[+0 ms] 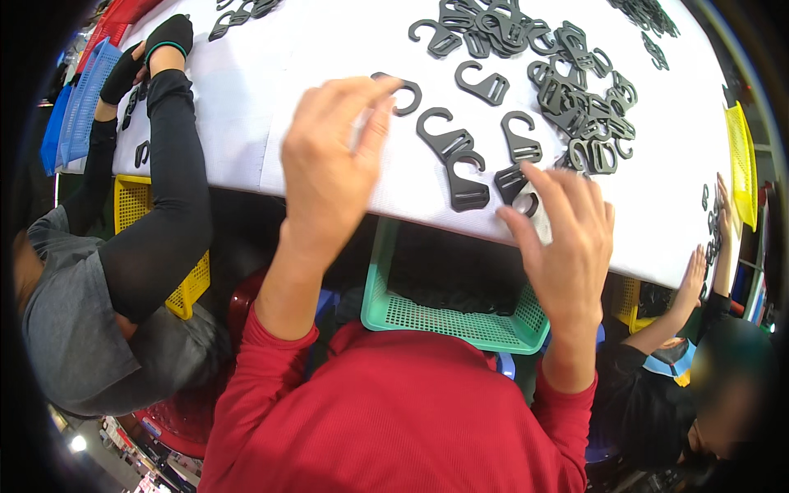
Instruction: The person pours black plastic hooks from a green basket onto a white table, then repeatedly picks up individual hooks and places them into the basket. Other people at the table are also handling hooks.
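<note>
My left hand pinches a black plastic hook between thumb and forefinger above the white table; the fingers cover part of it. My right hand is at the table's near edge, thumb and forefinger apart around another black hook with a slotted end. Whether they touch it is hard to tell. Between my hands lie two overlapping hooks, an upper one and a lower one. A single hook lies just beyond my right fingertips, and another hook farther off.
A large pile of black hooks covers the table's far right. Below the near edge is a green plastic basket. A co-worker's dark-sleeved arm reaches over the table at left; another person's hands work at right. Yellow baskets stand beside.
</note>
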Tool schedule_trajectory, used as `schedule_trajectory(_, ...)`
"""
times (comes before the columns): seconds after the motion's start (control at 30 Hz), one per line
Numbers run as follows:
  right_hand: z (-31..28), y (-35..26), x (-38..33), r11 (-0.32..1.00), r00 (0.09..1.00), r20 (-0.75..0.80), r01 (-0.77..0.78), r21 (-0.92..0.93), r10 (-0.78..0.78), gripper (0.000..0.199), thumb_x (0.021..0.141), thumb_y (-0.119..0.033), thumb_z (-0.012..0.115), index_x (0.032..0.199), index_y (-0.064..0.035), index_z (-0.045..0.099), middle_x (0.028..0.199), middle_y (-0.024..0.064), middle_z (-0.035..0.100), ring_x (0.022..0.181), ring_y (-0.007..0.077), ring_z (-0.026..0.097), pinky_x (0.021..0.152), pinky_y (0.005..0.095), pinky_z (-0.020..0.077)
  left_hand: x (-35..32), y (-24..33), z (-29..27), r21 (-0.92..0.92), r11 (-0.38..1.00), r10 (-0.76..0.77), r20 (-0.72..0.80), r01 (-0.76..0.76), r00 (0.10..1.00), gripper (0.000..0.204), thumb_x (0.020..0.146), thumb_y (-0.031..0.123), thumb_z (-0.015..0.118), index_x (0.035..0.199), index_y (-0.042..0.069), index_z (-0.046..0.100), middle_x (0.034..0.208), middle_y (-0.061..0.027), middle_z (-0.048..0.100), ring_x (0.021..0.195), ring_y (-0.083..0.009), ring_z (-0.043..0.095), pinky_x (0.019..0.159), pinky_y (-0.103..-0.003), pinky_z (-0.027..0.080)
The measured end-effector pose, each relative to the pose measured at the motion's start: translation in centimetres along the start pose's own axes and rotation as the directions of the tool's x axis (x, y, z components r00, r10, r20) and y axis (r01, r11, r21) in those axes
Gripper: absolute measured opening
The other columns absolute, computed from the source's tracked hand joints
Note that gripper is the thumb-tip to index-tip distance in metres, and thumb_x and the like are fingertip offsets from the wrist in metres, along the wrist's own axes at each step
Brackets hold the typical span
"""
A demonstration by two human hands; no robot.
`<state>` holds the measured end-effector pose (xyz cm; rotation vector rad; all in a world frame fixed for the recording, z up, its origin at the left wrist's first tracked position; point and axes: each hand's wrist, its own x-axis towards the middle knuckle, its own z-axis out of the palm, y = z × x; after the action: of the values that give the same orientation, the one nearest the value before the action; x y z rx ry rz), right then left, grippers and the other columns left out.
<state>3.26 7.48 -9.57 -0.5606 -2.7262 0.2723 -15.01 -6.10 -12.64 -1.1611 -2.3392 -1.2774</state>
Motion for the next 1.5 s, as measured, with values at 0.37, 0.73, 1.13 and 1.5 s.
schedule_trajectory(0.37, 1.7, 0.8, -0.9, 0.941, 0.961, -0.211, -0.102, 0.324, 0.177, 0.022, 0.083, -0.002, 0.068, 0.105, -0.0048, 0.069, 0.081, 0.0074, 0.067, 0.072, 0.0218, 0.062, 0.068, 0.0333, 0.0439, 0.6, -2.1, 0.9, 0.047, 0.990, 0.119, 0.186, -0.130, 0.975, 0.028, 0.085, 0.017, 0.070, 0.110, 0.004, 0.069, 0.115, -0.0119, 0.066, 0.113, -0.0313, 0.058, 0.099, -0.045, 0.041)
schedule_trajectory(0.73, 1.6, 3.6, -2.2, 0.964, 0.939, -0.302, -0.219, -0.148, 0.167, 0.016, 0.074, -0.012, 0.077, 0.088, -0.0082, 0.070, 0.095, 0.0022, 0.058, 0.087, 0.0220, 0.054, 0.072, 0.0359, 0.0398, -0.6, 0.7, 1.6, 0.190, 0.961, 0.118, 0.373, -0.200, 0.920, 0.069, 0.074, 0.034, 0.079, 0.133, 0.007, 0.056, 0.146, -0.0143, 0.043, 0.138, -0.0365, 0.035, 0.111, -0.048, 0.030)
schedule_trajectory(1.13, -2.5, 6.8, -1.9, 0.937, 0.905, -0.254, -0.306, 0.168, 0.341, 0.011, 0.086, -0.008, 0.067, 0.096, -0.0037, 0.071, 0.094, 0.0106, 0.062, 0.082, 0.0294, 0.062, 0.073, 0.0371, 0.0491, -0.8, -0.3, 1.7, 0.078, 0.977, 0.174, 0.237, -0.197, 0.956, 0.049, 0.087, 0.029, 0.070, 0.130, 0.007, 0.059, 0.142, -0.0170, 0.046, 0.135, -0.0358, 0.038, 0.109, -0.044, 0.034)
schedule_trajectory(1.5, -2.2, 6.1, -6.0, 0.911, 0.928, -0.091, -0.332, 0.246, 0.362, 0.022, 0.079, -0.010, 0.074, 0.100, -0.0042, 0.070, 0.094, 0.0091, 0.063, 0.083, 0.0242, 0.061, 0.073, 0.0347, 0.0475, -0.2, -1.4, 2.0, -0.090, 0.994, 0.085, 0.217, -0.067, 0.972, 0.043, 0.095, 0.026, 0.060, 0.133, 0.008, 0.056, 0.144, -0.0178, 0.045, 0.135, -0.0345, 0.039, 0.110, -0.043, 0.031)
